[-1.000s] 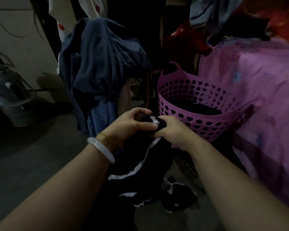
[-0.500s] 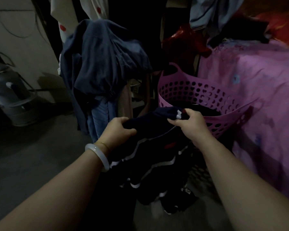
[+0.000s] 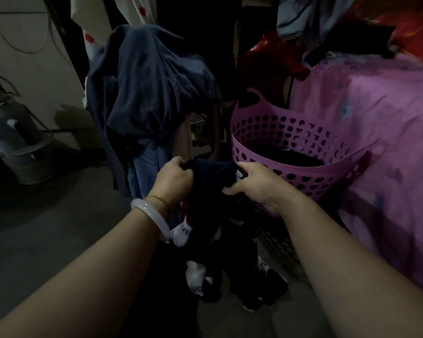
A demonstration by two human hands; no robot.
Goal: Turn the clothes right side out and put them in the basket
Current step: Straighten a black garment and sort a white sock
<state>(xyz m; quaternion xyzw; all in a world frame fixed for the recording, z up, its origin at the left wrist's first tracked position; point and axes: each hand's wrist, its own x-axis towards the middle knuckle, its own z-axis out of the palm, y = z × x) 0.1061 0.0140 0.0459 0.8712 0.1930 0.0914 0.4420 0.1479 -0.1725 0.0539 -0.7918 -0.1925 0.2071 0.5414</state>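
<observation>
Dark limp garment (image 3: 215,181), bunched

This is a dim, cluttered room in a home, a bedroom or laundry corner. At three o'clock a bed or mattress under a pink-purple sheet (image 3: 381,132) fills the right side, with a purple plastic laundry basket (image 3: 303,176) pierced with heart-shaped holes standing on the floor just beside it, dark clothing inside. At twelve o'clock a heap of dark blue garments (image 3: 152,86) hangs draped over some support, more fabric hangs above at one o'clock, and at nine o'clock a grey metal container (image 3: 12,140) stands against a plain wall on the bare grey floor (image 3: 47,228).
</observation>
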